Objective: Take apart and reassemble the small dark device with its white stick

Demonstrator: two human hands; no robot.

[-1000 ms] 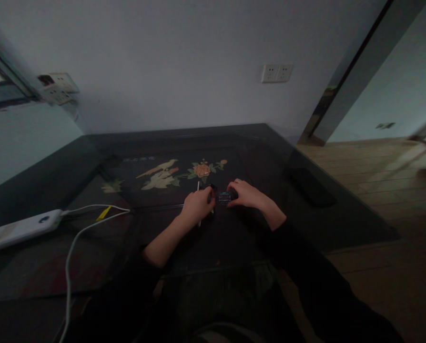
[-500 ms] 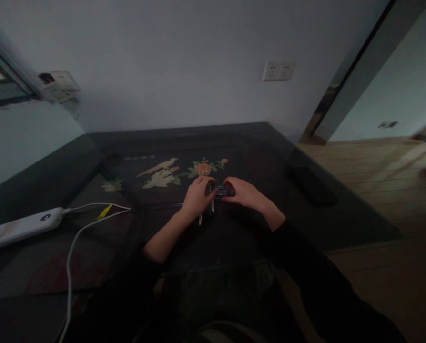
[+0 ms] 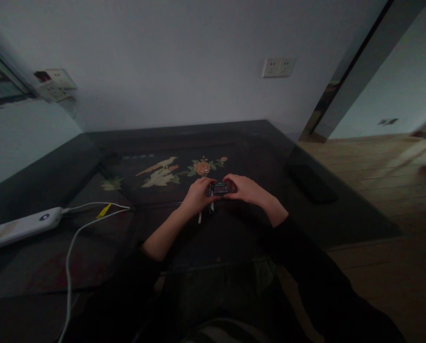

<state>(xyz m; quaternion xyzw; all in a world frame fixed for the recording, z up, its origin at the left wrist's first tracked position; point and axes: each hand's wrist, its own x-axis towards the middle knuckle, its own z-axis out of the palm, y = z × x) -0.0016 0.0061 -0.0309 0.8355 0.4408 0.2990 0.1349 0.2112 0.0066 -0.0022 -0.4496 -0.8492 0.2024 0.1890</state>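
Between my two hands is a small dark, shiny box-like object (image 3: 220, 189), too dim to name more exactly. My left hand (image 3: 197, 194) is closed on its left side, fingers over the top and thumb beneath. On the right side my right hand (image 3: 246, 188) grips it in a curved pinch. A thin pale strip (image 3: 199, 217) and a short light piece (image 3: 212, 207) show just below my left hand; whether they join the object I cannot tell.
The dark table (image 3: 213, 238) bears an inlaid bird and flower picture (image 3: 163, 174). At left lies a white power bank (image 3: 23, 228) with a white cable (image 3: 70, 257) and yellow tag (image 3: 104, 211). A flat black object (image 3: 312, 183) lies at right. Wall sockets (image 3: 278, 67) are behind.
The small box-like object has tilted between my hands, so more of its face shows. Both hands stay in nearly the same place, and the view has shifted slightly.
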